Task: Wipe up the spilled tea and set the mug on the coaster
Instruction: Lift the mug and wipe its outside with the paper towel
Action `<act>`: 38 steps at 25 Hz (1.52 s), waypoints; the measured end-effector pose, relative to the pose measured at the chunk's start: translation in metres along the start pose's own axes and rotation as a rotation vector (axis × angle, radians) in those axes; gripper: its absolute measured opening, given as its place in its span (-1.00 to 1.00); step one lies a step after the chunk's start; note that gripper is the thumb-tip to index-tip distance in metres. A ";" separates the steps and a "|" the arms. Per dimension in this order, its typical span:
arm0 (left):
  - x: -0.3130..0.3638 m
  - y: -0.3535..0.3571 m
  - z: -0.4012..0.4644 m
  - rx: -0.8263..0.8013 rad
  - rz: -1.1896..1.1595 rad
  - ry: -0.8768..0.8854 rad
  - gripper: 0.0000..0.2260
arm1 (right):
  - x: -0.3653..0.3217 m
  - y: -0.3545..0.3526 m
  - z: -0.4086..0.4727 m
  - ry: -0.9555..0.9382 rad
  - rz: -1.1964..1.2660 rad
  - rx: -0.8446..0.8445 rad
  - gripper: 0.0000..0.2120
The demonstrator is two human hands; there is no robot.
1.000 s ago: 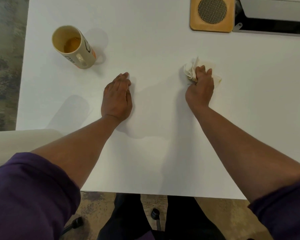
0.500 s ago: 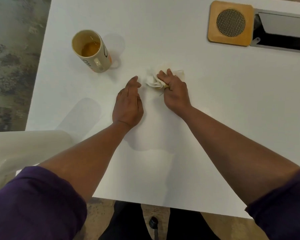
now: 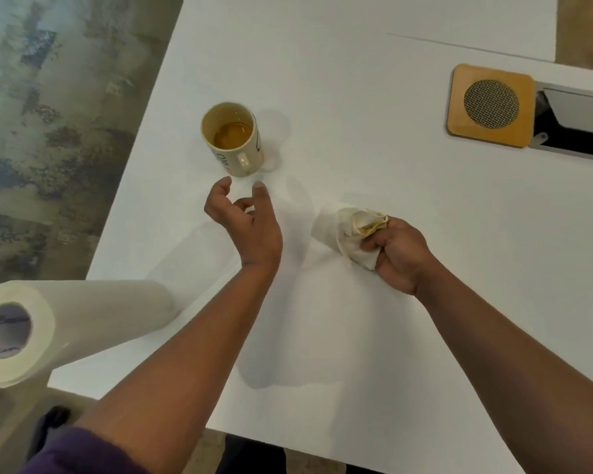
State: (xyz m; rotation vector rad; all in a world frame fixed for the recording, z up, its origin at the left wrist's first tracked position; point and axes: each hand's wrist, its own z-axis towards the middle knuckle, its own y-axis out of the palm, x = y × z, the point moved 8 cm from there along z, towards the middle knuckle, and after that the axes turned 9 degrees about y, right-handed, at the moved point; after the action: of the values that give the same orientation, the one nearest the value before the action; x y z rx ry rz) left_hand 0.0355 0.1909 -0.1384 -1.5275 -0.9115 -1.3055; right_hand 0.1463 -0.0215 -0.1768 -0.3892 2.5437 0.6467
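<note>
- Mug stands upright on the white surface, toward the far left edge, with amber tea visible in the bottom; its handle faces the near side, toward the person.
- Left hand hovers just beside the mug on the near side, not touching. Its grip is apart, thumb and fingers curled into an open C that points at the handle and lower wall.
- I judge the left hand to be the nearer by a clear margin; the mug lies straight ahead of its grip, away from the person.
- Right hand is well apart from the mug, to the right. Its grip is clamped on a crumpled paper towel, which shows yellow-brown staining.
- Coaster, a wooden square with a round mesh centre, sits far right on the surface, well apart from the mug and past the right hand. It lies just beside a recessed hatch.
- I judge the carry will run left to right across open surface; the towel hand stands near that line.
- Surface between the hands appears dry from here; I cannot tell whether a thin film remains near the mug base.
- Paper towel roll lies on its side at the near left corner, overhanging the edge.
- Patterned floor shows beyond the left edge.
- Risk, in my judgement: the mug holds liquid, so a tilted lift could spill it again.
</note>
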 end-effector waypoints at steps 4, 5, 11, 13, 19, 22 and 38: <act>0.010 0.006 0.021 0.004 -0.096 -0.197 -0.82 | -0.007 0.004 0.006 -0.051 0.057 0.031 -0.52; 0.011 0.006 0.023 -0.007 -0.099 -0.231 -0.85 | -0.011 0.005 0.008 -0.062 0.049 0.038 -0.53; 0.011 0.011 0.035 -0.120 -0.125 -0.312 -0.84 | -0.035 0.012 0.015 -0.117 -0.002 0.161 -0.54; 0.014 0.008 0.037 -0.100 -0.165 -0.295 -0.85 | -0.043 0.016 0.018 -0.130 0.012 0.191 -0.53; 0.036 -0.018 0.042 -0.004 -0.185 -0.119 -0.84 | -0.087 0.050 0.029 -0.403 -0.430 0.461 -0.50; 0.046 -0.040 0.042 0.040 -0.172 -0.082 -0.83 | -0.112 0.076 0.047 -0.560 -0.688 0.626 -0.37; 0.041 -0.080 0.038 0.065 -0.128 -0.078 -0.85 | -0.074 0.221 0.146 -0.535 -1.329 0.124 -0.49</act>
State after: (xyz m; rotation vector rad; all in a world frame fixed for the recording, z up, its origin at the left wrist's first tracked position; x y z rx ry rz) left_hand -0.0197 0.2512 -0.0864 -1.4987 -1.1069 -1.3001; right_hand 0.1807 0.2507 -0.1690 -1.4170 1.3370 0.0308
